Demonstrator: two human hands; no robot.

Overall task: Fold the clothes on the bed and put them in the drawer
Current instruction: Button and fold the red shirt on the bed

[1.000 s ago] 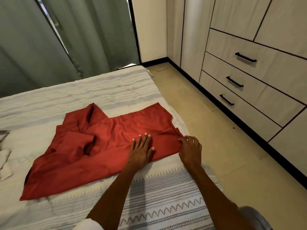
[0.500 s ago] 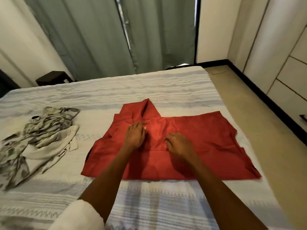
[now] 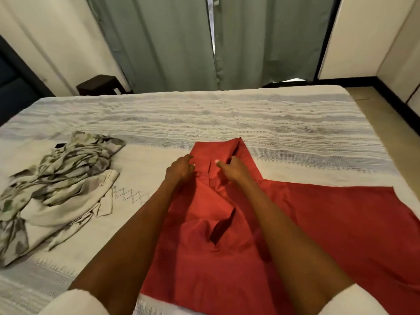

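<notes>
A red, smooth-woven garment [image 3: 318, 226] lies spread on the bed [image 3: 250, 117], taking up the near right part of the cover and reaching almost to the bed's right edge. Its far end narrows to a peak with a dark slit-like opening, and a small rectangular flap of the same red cloth sits just below that peak. A loose ridge of fabric stands up near the middle of the garment, casting a dark fold between the 2 forearms.

Both hands are at the far, narrow end. The left hand [image 3: 180, 169] has its fingers curled down onto the cloth at the left side of the flap, pinching the red fabric. The right hand [image 3: 234, 168] is likewise half-closed, its fingertips [image 3: 218, 163] gripping the cloth just right of the flap, near the slit. The 2 hands are near each other, with the flap between them. Short white sleeves [image 3: 75, 302] show at the bottom corners of the view.

To the left of the red garment, well apart from it, a crumpled heap of cream and grey-green patterned clothing [image 3: 56, 185] lies unfolded on the cover (how many pieces it holds is hard to tell).

The bed wears a white cover woven with grey stripes and small geometric motifs. Beyond its far edge hang grey-green curtains [image 3: 170, 42], parted by a thin bright gap. A dark wooden bedside stand [image 3: 100, 84] sits at the far left corner, and beige floor [image 3: 386, 123] shows to the right.
</notes>
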